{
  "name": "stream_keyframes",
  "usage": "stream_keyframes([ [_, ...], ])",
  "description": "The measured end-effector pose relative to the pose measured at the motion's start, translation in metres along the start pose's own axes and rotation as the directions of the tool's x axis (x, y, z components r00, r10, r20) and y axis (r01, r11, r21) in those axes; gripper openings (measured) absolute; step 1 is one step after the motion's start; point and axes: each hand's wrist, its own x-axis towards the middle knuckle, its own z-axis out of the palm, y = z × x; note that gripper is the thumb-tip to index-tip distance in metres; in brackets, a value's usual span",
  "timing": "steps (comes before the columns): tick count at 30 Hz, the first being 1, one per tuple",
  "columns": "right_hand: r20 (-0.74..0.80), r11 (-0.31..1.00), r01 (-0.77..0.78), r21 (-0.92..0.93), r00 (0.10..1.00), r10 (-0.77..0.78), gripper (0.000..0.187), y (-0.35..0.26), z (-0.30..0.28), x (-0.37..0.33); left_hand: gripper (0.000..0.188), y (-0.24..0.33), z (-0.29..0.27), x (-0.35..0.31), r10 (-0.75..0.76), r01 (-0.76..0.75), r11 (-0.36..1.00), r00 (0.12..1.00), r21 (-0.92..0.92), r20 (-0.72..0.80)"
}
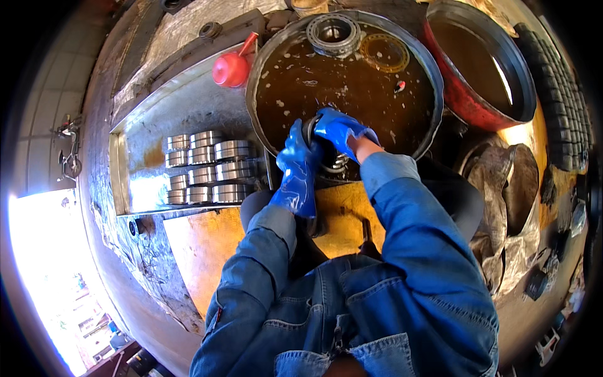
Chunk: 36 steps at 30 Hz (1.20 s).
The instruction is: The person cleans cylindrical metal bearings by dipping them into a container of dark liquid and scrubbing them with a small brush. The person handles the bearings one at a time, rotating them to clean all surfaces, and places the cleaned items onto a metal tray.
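Note:
Both my hands wear blue rubber gloves and meet over the near side of a round tub (434,72) of dark brown liquid. My left hand (298,164) is closed on the left side of a dark metal ring (308,129), which looks like a bearing ring. My right hand (338,130) grips the same ring from the right, its fingers partly hidden. Below the right hand, a shiny ridged metal part (339,164) shows by the tub's near edge. At the far edge sits a large bearing (333,35), beside a flat perforated ring (384,53) in the liquid.
Left of the tub, a metal tray (195,107) holds several shiny bearing rings (201,173) in stacked rows. A red rounded container (230,69) with a spout or handle stands at its far corner. A red drum (471,103) with brown liquid is at right, near crumpled sheeting (490,188).

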Motion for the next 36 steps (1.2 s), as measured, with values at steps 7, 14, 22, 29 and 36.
stream_keyframes([
  [7, 0.01, 0.917, -0.299, -0.265, 0.95, 0.313, 0.062, 0.026, 0.014, -0.084, 0.067, 0.02, -0.026, -0.003, 0.031, -0.03, 0.998, 0.999, -0.054, 0.016],
  [14, 0.062, 0.899, -0.299, -0.321, 0.94, 0.335, 0.037, 0.024, -0.023, -0.113, 0.069, 0.008, -0.014, 0.002, 0.112, -0.115, 0.99, 0.993, -0.086, -0.037],
  [22, 0.143, 0.913, -0.301, -0.275, 0.926, 0.348, 0.032, 0.038, -0.027, -0.102, 0.065, 0.001, -0.018, 0.001, 0.2, -0.195, 0.961, 0.98, -0.195, 0.008],
  [29, -0.022, 0.959, -0.284, -0.026, 0.959, 0.283, 0.041, 0.062, -0.001, -0.073, 0.079, 0.022, -0.041, 0.026, 0.07, -0.035, 0.992, 0.949, -0.118, 0.309],
  [36, 0.117, 0.989, -0.057, 0.139, 0.992, 0.04, 0.017, 0.123, 0.036, -0.039, 0.084, 0.02, -0.034, 0.053, 0.157, -0.185, 0.982, 0.909, 0.038, 0.385],
])
